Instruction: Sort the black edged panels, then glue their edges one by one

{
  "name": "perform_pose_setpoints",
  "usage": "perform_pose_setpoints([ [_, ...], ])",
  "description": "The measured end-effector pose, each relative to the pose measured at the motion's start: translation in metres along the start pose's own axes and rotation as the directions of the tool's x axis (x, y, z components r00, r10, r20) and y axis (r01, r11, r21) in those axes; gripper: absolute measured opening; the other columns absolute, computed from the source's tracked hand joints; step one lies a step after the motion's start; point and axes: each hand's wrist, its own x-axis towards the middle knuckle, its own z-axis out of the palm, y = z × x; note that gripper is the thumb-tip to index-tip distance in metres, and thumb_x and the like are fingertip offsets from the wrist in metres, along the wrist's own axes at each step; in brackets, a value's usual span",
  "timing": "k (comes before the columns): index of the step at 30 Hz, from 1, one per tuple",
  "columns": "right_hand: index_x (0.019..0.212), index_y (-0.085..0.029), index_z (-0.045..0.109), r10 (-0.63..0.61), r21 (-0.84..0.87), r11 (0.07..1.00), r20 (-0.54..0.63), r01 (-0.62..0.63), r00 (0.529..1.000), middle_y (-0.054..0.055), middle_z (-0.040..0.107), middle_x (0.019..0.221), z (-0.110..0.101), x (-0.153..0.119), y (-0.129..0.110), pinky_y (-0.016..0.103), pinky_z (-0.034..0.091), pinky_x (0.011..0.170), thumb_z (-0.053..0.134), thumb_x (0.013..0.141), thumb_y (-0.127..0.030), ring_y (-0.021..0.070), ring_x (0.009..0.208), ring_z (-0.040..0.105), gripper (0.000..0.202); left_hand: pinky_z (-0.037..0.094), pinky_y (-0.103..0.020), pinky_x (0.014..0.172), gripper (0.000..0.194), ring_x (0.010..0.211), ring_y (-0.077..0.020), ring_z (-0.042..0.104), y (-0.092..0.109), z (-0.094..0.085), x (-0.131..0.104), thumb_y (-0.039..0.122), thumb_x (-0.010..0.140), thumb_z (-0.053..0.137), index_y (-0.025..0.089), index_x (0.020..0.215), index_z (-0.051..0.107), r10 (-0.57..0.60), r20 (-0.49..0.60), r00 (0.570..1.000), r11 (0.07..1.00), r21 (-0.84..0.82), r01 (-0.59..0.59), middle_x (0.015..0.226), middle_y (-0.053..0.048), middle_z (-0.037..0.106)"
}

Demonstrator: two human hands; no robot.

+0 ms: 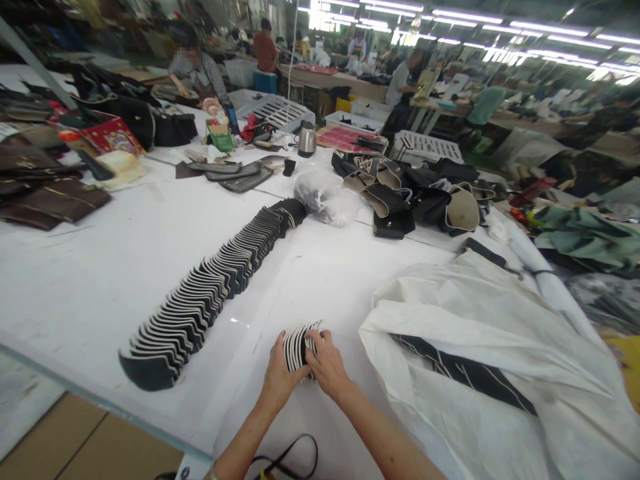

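Left hand (278,373) and right hand (326,360) grasping short stack of black, pale-edged pieces (295,351) between them, over white table (330,277) | right: white sack (500,320), dark striped material (465,370) in its folds | ahead: clear plastic bag (325,193), contents indistinct | far left: red box (107,137), print unreadable

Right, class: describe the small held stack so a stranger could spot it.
On the white table, find the left hand and right hand. Between them is a black-and-white striped stack, far shorter than the long row to its left.
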Motion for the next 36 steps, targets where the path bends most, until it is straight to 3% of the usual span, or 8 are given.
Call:
perform_pose_setpoints([
  [2, 0.116, -0.03, 0.056, 0.016, -0.046, 0.999, 0.011, -0.015, 1.0, 0.004, 0.045, 0.109, 0.0, 0.0, -0.005, 0.027, 0.041, 0.073, 0.042, 0.092, -0.024, 0.0119, 0.068, 0.054, 0.029, 0.026, -0.05, 0.116, 0.107, 0.14, -0.0329, 0.031, 0.002, 0.0, -0.001, 0.05, 0.063, 0.076, 0.013, 0.147, 0.021, -0.015, 0.004, 1.0, 1.0, 0.012, 0.015, 0.148, -0.019, 0.034],
  [7, 0.112, -0.028, 0.056, 0.049, -0.049, 0.998, -0.018, -0.05, 0.999, 0.005, 0.042, 0.113, 0.0, 0.001, -0.014, 0.029, 0.042, 0.074, 0.057, 0.088, -0.044, 0.013, 0.071, 0.054, 0.029, 0.029, -0.051, 0.115, 0.101, 0.138, -0.0331, 0.033, 0.006, 0.001, -0.002, 0.048, 0.067, 0.073, 0.011, 0.146, 0.022, -0.015, 0.0, 1.0, 1.0, 0.021, 0.015, 0.147, -0.02, 0.035],
  [16, 0.115, -0.027, 0.055, 0.049, 0.01, 0.999, -0.033, -0.049, 0.998, 0.006, 0.041, 0.117, 0.006, 0.001, -0.011, 0.031, 0.045, 0.079, 0.051, 0.087, -0.028, 0.0141, 0.075, 0.056, 0.028, 0.028, -0.049, 0.116, 0.097, 0.139, -0.0316, 0.033, -0.007, 0.004, 0.0, 0.042, 0.067, 0.074, 0.013, 0.145, 0.024, 0.057, -0.017, 0.998, 0.998, -0.022, -0.057, 0.147, -0.019, 0.036],
  [22, 0.114, -0.031, 0.06, 0.094, -0.006, 0.996, -0.008, -0.094, 0.996, 0.007, 0.034, 0.137, 0.006, -0.002, -0.013, 0.031, 0.045, 0.086, 0.041, 0.088, -0.017, 0.013, 0.077, 0.058, 0.035, 0.028, -0.049, 0.116, 0.1, 0.139, -0.031, 0.033, -0.006, 0.004, -0.001, 0.041, 0.065, 0.076, 0.015, 0.146, 0.024, 0.061, -0.003, 0.998, 0.998, -0.019, -0.061, 0.148, -0.018, 0.036],
  [28, 0.105, -0.027, 0.062, 0.097, -0.008, 0.995, -0.028, -0.097, 0.995, 0.01, 0.027, 0.144, 0.01, 0.0, -0.02, 0.036, 0.043, 0.091, 0.055, 0.088, -0.041, 0.021, 0.098, 0.058, 0.023, 0.027, -0.048, 0.117, 0.092, 0.139, -0.0297, 0.032, -0.008, 0.005, -0.002, 0.031, 0.069, 0.069, 0.012, 0.147, 0.022, 0.069, 0.004, 0.998, 0.997, -0.026, -0.069, 0.148, -0.018, 0.034],
  [36, 0.104, -0.025, 0.059, 0.127, -0.041, 0.991, -0.022, -0.128, 0.992, 0.012, 0.025, 0.143, 0.013, 0.003, -0.02, 0.036, 0.044, 0.086, 0.052, 0.087, -0.032, 0.0166, 0.084, 0.058, 0.02, 0.025, -0.049, 0.117, 0.097, 0.141, -0.0311, 0.029, -0.012, 0.002, 0.0, 0.034, 0.067, 0.073, 0.014, 0.147, 0.022, 0.066, 0.03, 0.997, 0.996, -0.069, -0.063, 0.15, -0.018, 0.034],
])
